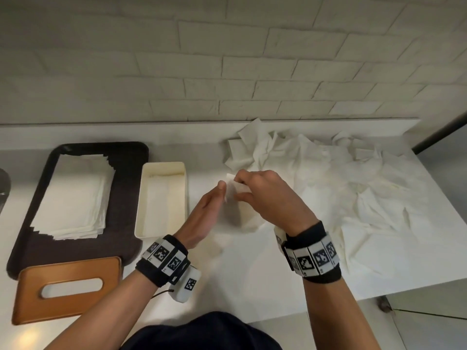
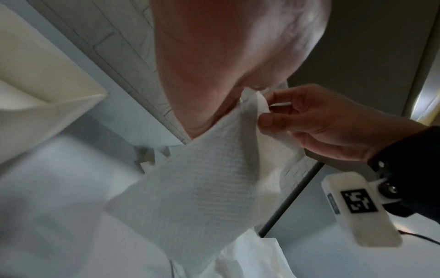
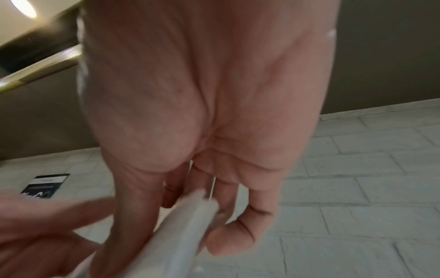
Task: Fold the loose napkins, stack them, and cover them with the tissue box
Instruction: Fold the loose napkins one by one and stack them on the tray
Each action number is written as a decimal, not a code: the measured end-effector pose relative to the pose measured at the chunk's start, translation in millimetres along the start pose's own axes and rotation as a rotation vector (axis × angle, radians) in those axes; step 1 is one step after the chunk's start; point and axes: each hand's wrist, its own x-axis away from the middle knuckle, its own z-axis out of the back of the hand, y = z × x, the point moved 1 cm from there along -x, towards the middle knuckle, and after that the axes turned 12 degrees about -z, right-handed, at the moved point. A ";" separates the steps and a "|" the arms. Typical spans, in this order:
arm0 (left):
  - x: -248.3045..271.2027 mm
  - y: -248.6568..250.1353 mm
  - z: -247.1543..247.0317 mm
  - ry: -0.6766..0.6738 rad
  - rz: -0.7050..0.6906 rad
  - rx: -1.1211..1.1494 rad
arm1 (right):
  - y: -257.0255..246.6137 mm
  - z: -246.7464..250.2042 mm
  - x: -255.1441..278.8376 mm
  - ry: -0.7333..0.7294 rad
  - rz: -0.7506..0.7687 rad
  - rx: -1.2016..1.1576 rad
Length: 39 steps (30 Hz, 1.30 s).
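I hold one white napkin (image 1: pixel 233 189) up between both hands above the counter's middle. My right hand (image 1: pixel 240 186) pinches its upper edge between thumb and fingers, as the left wrist view shows (image 2: pixel 266 116). My left hand (image 1: pixel 222 189) meets the same edge from the left and seems to pinch the top corner; its fingertips are hidden behind the palm (image 2: pixel 226 65). The napkin (image 2: pixel 202 188) hangs down as a folded sheet. A heap of loose napkins (image 1: pixel 341 183) lies to the right. Folded napkins (image 1: pixel 75 195) are stacked on a black tray (image 1: pixel 126 198).
A cream open box base (image 1: pixel 161 200) stands right of the tray. The brown tissue box cover (image 1: pixel 68 289) with its oval slot lies at the front left. A white brick wall (image 1: pixel 227 72) runs behind the counter. The counter's right edge (image 1: pixel 444 198) drops off beside the heap.
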 end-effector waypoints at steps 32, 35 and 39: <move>-30.3 -37.6 154.4 -0.588 0.187 -1.409 | -119.4 -148.8 -42.2 -0.327 -0.282 -0.284; -24.9 -58.4 142.2 -0.668 0.214 -1.580 | -81.9 -126.4 -35.7 -0.130 -0.315 -0.231; -28.7 -51.7 141.6 -0.649 0.232 -1.562 | 6.5 -115.4 -13.4 -0.073 -0.427 -0.080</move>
